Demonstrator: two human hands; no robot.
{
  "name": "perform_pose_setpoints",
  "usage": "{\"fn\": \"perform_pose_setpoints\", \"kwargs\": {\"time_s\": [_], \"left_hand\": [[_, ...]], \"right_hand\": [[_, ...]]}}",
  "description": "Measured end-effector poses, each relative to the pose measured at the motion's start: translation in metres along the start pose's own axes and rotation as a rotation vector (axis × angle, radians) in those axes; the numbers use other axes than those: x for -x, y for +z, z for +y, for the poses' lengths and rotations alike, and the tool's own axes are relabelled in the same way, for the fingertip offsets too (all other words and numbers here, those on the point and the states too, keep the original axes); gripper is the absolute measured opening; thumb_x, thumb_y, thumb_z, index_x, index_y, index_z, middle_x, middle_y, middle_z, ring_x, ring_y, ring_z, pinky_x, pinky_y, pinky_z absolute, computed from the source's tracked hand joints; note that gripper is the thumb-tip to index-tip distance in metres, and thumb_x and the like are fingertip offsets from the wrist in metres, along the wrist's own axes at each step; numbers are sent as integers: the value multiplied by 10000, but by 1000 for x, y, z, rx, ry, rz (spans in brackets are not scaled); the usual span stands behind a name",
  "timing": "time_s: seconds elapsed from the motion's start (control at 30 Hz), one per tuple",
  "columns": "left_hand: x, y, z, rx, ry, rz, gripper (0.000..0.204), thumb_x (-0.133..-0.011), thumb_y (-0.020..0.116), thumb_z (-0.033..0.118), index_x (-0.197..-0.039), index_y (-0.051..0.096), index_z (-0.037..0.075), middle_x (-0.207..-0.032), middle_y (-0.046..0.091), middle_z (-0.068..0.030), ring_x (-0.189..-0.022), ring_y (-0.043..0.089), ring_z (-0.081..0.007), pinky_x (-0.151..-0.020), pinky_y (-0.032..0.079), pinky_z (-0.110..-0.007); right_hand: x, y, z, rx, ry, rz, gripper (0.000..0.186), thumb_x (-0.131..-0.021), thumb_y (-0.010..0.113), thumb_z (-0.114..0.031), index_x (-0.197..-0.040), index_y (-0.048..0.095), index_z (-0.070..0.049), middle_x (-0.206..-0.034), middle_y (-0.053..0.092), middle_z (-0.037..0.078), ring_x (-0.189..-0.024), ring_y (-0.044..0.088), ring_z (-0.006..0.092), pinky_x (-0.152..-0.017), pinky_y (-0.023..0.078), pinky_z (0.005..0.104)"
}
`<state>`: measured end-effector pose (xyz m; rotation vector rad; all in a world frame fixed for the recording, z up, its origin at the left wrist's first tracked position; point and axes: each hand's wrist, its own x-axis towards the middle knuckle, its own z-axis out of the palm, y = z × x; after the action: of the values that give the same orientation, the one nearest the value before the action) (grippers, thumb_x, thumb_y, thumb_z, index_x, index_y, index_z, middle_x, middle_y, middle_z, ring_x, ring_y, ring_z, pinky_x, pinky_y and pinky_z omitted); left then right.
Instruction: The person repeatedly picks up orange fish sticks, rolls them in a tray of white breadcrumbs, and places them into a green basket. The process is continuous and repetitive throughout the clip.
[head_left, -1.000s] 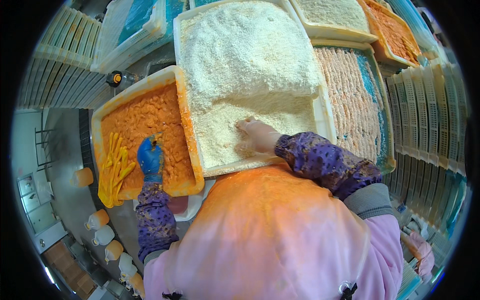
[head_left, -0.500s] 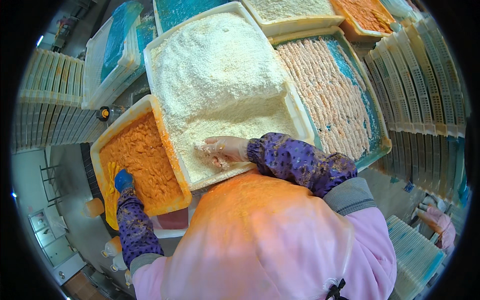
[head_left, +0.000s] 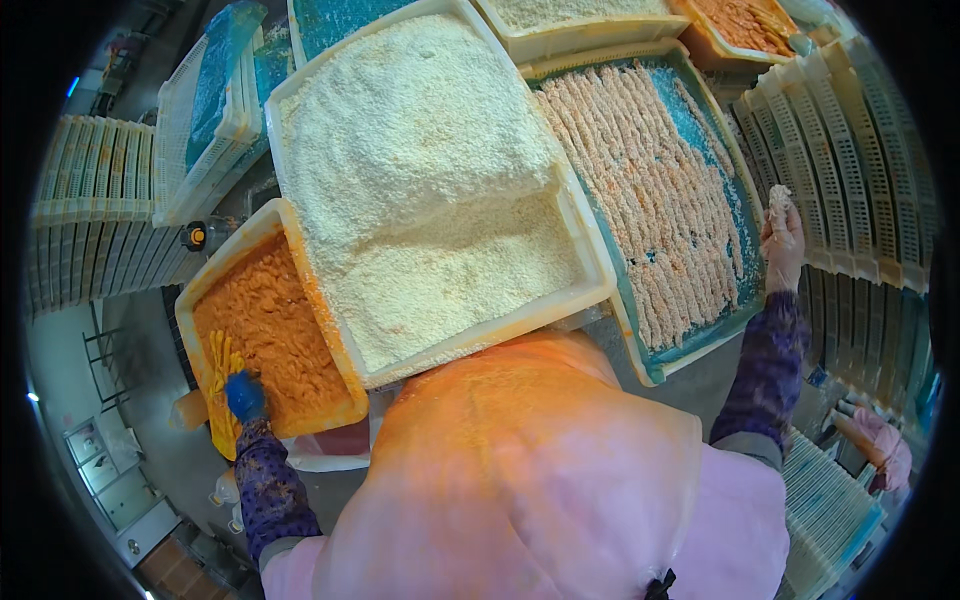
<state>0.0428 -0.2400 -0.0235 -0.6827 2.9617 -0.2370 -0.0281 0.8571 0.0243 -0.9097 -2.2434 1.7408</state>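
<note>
My right hand [head_left: 783, 250], in a thin clear glove, is raised at the right edge of the blue-lined tray [head_left: 655, 368]. Its fingers are closed around a crumb-coated meat strip [head_left: 780, 198] that points upward. Rows of similar coated strips [head_left: 640, 200] lie close together in that tray. At the left, my left hand [head_left: 245, 397] in a blue glove is over the near left part of a tub [head_left: 275, 210] of wet orange meat strips [head_left: 265, 310]. A yellow rubber glove [head_left: 222, 375] lies beside it on the tub's rim. The left fingers are too unclear to read.
A large white tub [head_left: 590, 295] of pale crumbs [head_left: 420, 130] stands between orange tub and tray, hollowed at its near side. Stacked crates [head_left: 840, 160] rise close on the right, others [head_left: 95, 170] on the left. Another person [head_left: 875, 445] is at the far lower right.
My right hand has left the crumbs and swung right to the tray's outer edge, carrying a coated strip. My left hand stays at the orange tub. The view has shifted slightly.
</note>
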Motion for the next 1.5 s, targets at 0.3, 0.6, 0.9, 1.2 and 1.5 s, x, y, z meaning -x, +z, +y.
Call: {"fn": "perform_pose_setpoints", "kwargs": {"time_s": [0.3, 0.6, 0.9, 1.2, 1.5], "left_hand": [[27, -35, 40, -251, 240, -342, 258, -817, 708, 163, -1062, 757, 96, -1111, 712, -217, -1061, 675, -400, -882, 550, -495], [45, -43, 71, -281, 366, -166, 220, -815, 723, 172, -1002, 724, 55, -1022, 658, -205, -1003, 635, -403, -853, 534, -498], [55, -25, 44, 742, 4, -135, 181, -947, 663, 187, -982, 700, 13, -890, 674, -131, -843, 644, -310, -765, 496, -433], [53, -62, 119, 1516, -212, 17, 294, -1036, 594, 154, -1273, 650, -10, -1019, 655, -37, -877, 617, -143, -820, 532, -314], [57, -123, 183, 1426, -110, -14, 333, -1011, 610, 49, -1339, 600, -10, -1018, 651, -49, -831, 622, -146, -716, 575, -318]], "right_hand": [[-26, -25, 77, 406, 231, -98, 604, -1102, 395, -456, -1574, 398, -79, -1554, 466, 154, -1397, 484, 225, -1154, 367, 343], [-35, -33, 91, 199, 276, -145, 648, -1092, 407, -489, -1598, 343, -88, -1595, 393, 107, -1445, 400, 215, -1192, 311, 360], [-35, -19, 66, 91, 168, -21, 587, -1070, 491, -452, -1493, 447, -46, -1502, 441, 78, -1387, 414, 207, -1176, 309, 367], [15, -26, 96, 563, 155, 336, 400, -931, 755, -333, -1197, 754, -35, -1087, 765, 113, -988, 694, 212, -903, 512, 352], [20, -17, 103, 732, 98, 388, 448, -1005, 638, -401, -1255, 716, -37, -1159, 746, 112, -1031, 696, 270, -898, 523, 397]]}}
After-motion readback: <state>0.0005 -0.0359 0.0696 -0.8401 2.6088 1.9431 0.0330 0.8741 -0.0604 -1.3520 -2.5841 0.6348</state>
